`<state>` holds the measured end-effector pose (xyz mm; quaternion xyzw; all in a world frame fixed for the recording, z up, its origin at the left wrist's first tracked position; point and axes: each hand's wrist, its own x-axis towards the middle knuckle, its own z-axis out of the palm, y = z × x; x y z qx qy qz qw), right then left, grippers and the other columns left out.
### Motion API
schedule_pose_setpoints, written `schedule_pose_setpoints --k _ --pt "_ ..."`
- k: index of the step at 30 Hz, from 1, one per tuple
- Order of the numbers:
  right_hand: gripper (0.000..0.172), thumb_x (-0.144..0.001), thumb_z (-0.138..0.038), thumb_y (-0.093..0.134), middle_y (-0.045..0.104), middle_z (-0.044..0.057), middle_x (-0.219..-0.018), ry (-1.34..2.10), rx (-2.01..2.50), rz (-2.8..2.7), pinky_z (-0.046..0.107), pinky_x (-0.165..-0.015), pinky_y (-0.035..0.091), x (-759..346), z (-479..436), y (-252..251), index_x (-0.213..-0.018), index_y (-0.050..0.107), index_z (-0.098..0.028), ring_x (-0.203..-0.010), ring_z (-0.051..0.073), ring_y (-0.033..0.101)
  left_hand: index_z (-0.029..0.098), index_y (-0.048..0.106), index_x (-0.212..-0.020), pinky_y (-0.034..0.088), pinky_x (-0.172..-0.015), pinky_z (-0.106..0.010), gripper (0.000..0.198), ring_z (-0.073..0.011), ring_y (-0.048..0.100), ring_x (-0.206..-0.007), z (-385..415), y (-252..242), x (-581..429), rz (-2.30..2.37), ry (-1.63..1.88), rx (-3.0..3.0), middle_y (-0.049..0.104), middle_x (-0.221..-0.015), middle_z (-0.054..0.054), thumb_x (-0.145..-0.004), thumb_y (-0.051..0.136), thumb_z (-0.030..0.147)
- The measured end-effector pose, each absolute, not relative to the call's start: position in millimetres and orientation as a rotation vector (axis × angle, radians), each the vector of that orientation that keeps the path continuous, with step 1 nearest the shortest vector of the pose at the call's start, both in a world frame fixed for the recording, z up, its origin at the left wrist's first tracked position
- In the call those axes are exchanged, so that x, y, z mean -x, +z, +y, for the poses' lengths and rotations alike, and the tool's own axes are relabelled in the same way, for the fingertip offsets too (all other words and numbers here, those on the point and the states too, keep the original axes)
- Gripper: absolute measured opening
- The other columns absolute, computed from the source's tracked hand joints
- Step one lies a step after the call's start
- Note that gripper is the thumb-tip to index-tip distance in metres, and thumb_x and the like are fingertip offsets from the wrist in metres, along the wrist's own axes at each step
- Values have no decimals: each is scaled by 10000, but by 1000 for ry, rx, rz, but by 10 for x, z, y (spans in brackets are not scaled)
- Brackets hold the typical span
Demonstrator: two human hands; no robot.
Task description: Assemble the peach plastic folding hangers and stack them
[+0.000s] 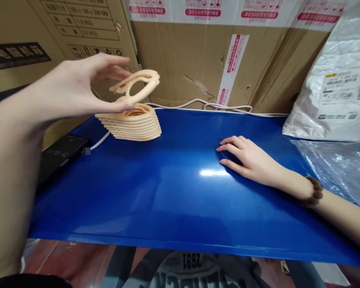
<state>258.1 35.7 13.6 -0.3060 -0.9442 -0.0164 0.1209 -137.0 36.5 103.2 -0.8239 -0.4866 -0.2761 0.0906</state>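
Note:
My left hand [87, 84] is at the upper left, its thumb and fingers gripping the end of a beige looped piece [142, 94], apparently plastic, with an oval opening. This piece is tilted up just above a neat stack of similar beige pieces [135, 127] on the blue table. Whether its lower edge still touches the stack I cannot tell. My right hand [246, 158] rests palm down on the table to the right, fingers slightly bent and apart, holding nothing.
A black phone [64, 154] with a white cable lies left on the blue table [168, 200]. Cardboard boxes [180, 64] stand along the back. A white parcel bag [333, 88] and clear plastic film [342, 164] are at the right. A white cord [195, 103] runs along the back edge.

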Motion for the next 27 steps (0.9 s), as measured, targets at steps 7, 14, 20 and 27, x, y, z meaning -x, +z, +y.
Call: schedule_pose_setpoints --k 7,14,20,27 --pt "351 -979 -401 432 581 148 -1237 -92 909 -2796 461 -954 441 -2568 338 172 -1205 587 -181 -1097 269 564 279 462 -1416 386 -986 -566 776 -233 574 -1109 628 1004 1871 -1692 -477 2507 615 -1270 49 -742 582 644" --pt "350 -985 -394 421 579 146 -1235 -117 893 -2803 463 -964 451 -2563 333 161 -1222 577 -188 -1095 269 564 293 537 -1355 400 -1015 -567 822 -224 605 -1072 709 1025 1845 -1809 -352 2531 658 -1191 63 -635 719 644" --pt "364 -988 -392 415 571 148 -1252 -166 897 -2817 453 -962 454 -2572 329 143 -1230 574 -173 -1087 267 564 262 570 -1321 351 -1017 -582 728 -204 577 -1066 664 1027 1831 -1855 -388 2578 664 -1187 44 -687 691 598" --pt "376 -993 -398 400 567 151 -1255 -188 908 -2836 449 -963 454 -2568 319 149 -1225 573 -157 -1079 267 561 289 611 -1281 347 -1042 -581 841 -179 604 -986 657 1008 1839 -1951 -330 2528 696 -1033 51 -582 686 750"
